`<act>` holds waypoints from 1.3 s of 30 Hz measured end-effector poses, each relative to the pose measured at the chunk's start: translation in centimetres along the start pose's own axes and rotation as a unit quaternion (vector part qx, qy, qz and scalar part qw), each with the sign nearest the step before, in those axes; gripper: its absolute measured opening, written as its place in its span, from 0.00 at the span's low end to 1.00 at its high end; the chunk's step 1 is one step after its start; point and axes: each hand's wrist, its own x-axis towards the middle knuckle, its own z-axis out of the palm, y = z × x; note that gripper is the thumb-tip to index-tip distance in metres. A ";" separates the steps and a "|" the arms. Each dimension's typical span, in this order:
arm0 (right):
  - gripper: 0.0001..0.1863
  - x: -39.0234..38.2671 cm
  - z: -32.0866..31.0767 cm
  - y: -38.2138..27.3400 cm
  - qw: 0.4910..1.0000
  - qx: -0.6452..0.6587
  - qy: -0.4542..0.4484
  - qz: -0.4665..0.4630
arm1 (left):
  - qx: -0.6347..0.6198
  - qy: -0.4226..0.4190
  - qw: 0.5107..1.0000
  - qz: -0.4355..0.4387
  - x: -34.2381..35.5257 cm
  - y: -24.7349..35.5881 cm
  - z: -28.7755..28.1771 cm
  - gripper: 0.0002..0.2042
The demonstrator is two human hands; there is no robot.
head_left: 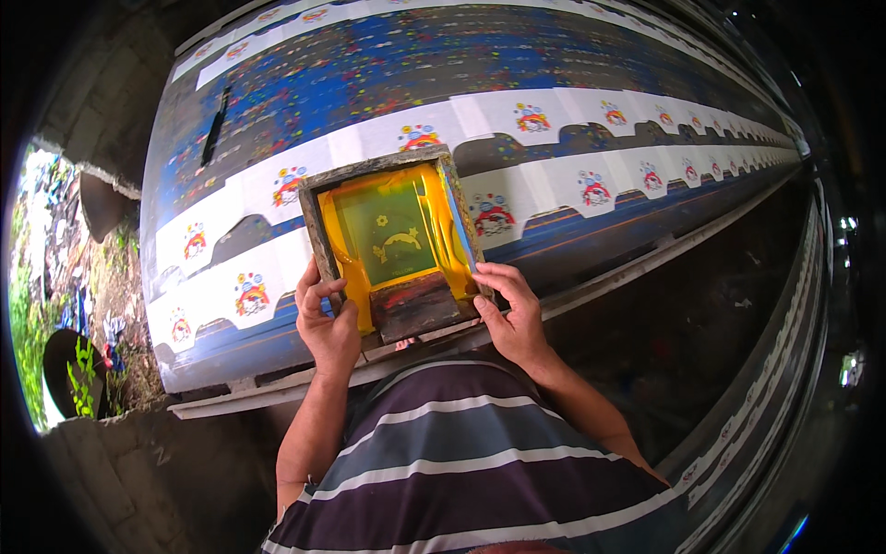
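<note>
A screen-printing frame point(388, 231) with a worn dark rim, yellow coated mesh and small cut-out shapes is held at waist height in front of me. Dark red-black residue covers its near end. My left hand point(328, 323) grips its left side near the bottom corner, fingers curled on the rim. My right hand point(508, 314) holds the right side, fingers and thumb on the rim. Behind and beneath the frame, white cut pieces point(595, 185) printed with colorful motifs lie in rows on a long printing table.
The blue, paint-spattered table point(305, 60) stretches away to the right, with a metal edge rail point(231, 402) in front of me and a dark bar point(215, 125) on its top. Another table with printed pieces point(748, 397) runs along the right. At left are concrete walls point(111, 471) and an opening onto littered greenery.
</note>
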 end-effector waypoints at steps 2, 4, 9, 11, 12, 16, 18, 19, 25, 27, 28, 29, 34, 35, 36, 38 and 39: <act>0.19 0.1 -2.6 1.7 1.000 -0.009 0.006 -0.006 | -0.013 0.000 1.000 -0.012 -0.7 0.5 3.2 0.19; 0.19 0.5 -5.3 3.3 1.000 -0.020 0.014 -0.009 | 0.013 -0.013 1.000 0.010 -0.9 0.7 6.6 0.19; 0.19 1.2 -10.9 6.3 1.000 -0.011 0.023 0.000 | 0.013 -0.010 1.000 0.013 -1.9 1.3 13.8 0.20; 0.18 1.5 -12.3 7.0 1.000 -0.008 0.017 0.000 | 0.004 -0.006 1.000 0.015 -2.1 1.4 15.3 0.20; 0.18 1.6 -12.8 7.2 1.000 -0.023 0.016 -0.011 | -0.013 -0.008 1.000 0.001 -2.2 1.5 15.8 0.20; 0.16 2.1 -13.7 7.0 0.993 -0.092 0.003 -0.078 | -0.053 -0.007 0.998 -0.036 -2.3 1.3 16.7 0.19; 0.17 2.3 -13.7 6.4 0.985 -0.115 -0.024 -0.123 | -0.073 -0.006 0.996 -0.052 -2.4 1.2 16.8 0.19; 0.17 2.5 -13.7 6.1 0.981 -0.118 -0.046 -0.145 | -0.085 -0.005 0.995 -0.058 -2.4 1.2 16.8 0.19; 0.21 4.0 -12.2 4.9 0.952 -0.169 -0.130 -0.218 | -0.090 -0.009 0.994 -0.062 -2.4 0.7 16.6 0.18; 0.20 4.6 -12.3 4.8 0.948 -0.172 -0.152 -0.221 | -0.081 -0.012 0.995 -0.062 -2.5 0.6 16.5 0.18; 0.20 5.0 -12.2 4.7 0.946 -0.171 -0.161 -0.223 | -0.078 -0.013 0.995 -0.064 -2.5 0.6 16.4 0.18; 0.20 5.3 -11.9 4.7 0.941 -0.177 -0.174 -0.228 | -0.066 -0.012 0.996 -0.057 -2.5 0.7 16.4 0.18; 0.21 7.9 -11.3 4.8 0.931 -0.182 -0.228 -0.221 | -0.076 -0.016 0.994 -0.071 -2.2 0.7 16.3 0.15; 0.22 8.5 -11.7 5.0 0.932 -0.160 -0.242 -0.218 | -0.051 -0.011 0.996 -0.070 -2.3 0.7 16.2 0.15; 0.22 8.7 -12.2 5.0 0.933 -0.155 -0.246 -0.212 | -0.072 -0.014 0.994 -0.076 -2.4 0.7 16.2 0.14; 0.22 8.8 -13.0 5.1 0.935 -0.143 -0.254 -0.202 | -0.089 -0.007 0.993 -0.079 -2.4 0.8 16.1 0.12; 0.22 8.5 -13.4 5.1 0.934 -0.145 -0.263 -0.194 | -0.086 0.001 0.992 -0.089 -2.3 0.8 16.1 0.09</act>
